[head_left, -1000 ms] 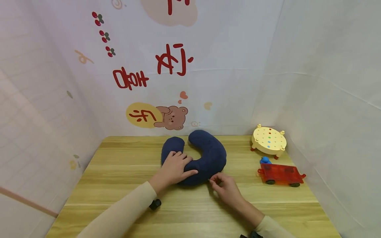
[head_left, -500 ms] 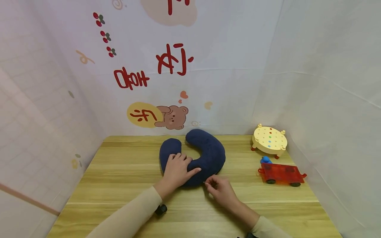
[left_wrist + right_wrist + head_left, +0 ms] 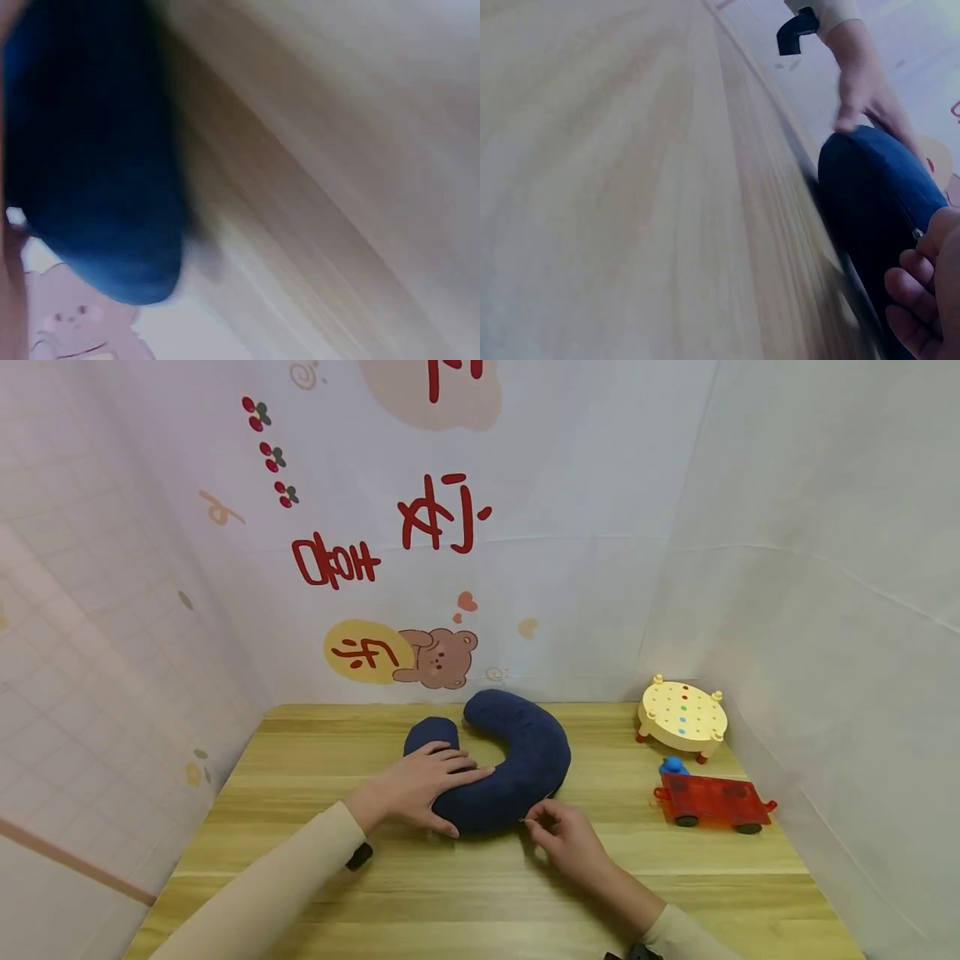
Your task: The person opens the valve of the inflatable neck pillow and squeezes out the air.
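Observation:
A navy blue U-shaped neck pillow lies on the wooden table, its opening facing the back wall. My left hand rests on the pillow's left part with straight, spread fingers, the thumb low along the near side. At the near right edge, my right hand pinches a small metal zipper pull between thumb and forefinger. The right wrist view shows a seam running along the pillow from that pull, and the left hand beyond. In the left wrist view one rounded end of the pillow appears, blurred.
On the table's right side stand a red toy wagon with black wheels, a small blue toy piece and a pale yellow pegged toy stand. White cloth walls with printed pictures enclose the back and sides.
My left hand has shifted left on the pillow and its fingers have spread. My right hand moved slightly left, then back right, still pinching at the edge. The pillow has turned a little.

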Motion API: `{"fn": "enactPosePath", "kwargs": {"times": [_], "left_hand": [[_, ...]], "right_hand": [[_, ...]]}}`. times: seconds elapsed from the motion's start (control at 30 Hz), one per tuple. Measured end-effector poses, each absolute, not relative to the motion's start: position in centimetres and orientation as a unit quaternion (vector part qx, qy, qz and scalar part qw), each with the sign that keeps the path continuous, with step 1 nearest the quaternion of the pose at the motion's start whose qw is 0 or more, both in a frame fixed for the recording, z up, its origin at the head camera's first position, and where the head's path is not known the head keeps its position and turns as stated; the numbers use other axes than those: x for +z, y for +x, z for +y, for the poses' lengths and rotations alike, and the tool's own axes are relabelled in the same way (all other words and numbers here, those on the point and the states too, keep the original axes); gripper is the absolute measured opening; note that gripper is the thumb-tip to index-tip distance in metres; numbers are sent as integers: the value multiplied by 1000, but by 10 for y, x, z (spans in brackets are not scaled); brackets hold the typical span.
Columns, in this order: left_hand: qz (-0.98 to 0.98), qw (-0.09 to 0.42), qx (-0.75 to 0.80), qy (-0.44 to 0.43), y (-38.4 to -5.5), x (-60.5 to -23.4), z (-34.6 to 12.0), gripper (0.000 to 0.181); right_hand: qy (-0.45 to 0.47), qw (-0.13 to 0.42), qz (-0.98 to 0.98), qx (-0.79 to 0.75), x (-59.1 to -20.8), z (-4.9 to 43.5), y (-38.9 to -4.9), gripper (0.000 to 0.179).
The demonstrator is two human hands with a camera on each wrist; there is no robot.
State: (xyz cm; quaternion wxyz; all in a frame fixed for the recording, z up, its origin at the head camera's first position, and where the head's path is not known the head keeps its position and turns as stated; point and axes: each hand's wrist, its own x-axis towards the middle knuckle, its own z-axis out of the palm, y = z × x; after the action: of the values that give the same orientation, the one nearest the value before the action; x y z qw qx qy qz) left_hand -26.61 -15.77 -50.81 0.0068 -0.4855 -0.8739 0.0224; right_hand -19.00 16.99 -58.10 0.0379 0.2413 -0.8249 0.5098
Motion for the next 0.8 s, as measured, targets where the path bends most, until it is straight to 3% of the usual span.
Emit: {"fn": "enactPosePath", "kwargs": {"times": [0.2, 0.53, 0.8], "left_hand": [[-818, 60, 64, -569, -282, -518, -165, 109], [-842, 138, 27, -521, -269, -532, -150, 104], [-864, 128, 7, -487, -262, -537, -146, 104]], "right_hand": [[236, 35, -819, 522, -581, 174, -192, 8], [273, 71, -808, 517, -585, 169, -194, 7], [294, 84, -800, 516, -587, 159, -190, 9]]}}
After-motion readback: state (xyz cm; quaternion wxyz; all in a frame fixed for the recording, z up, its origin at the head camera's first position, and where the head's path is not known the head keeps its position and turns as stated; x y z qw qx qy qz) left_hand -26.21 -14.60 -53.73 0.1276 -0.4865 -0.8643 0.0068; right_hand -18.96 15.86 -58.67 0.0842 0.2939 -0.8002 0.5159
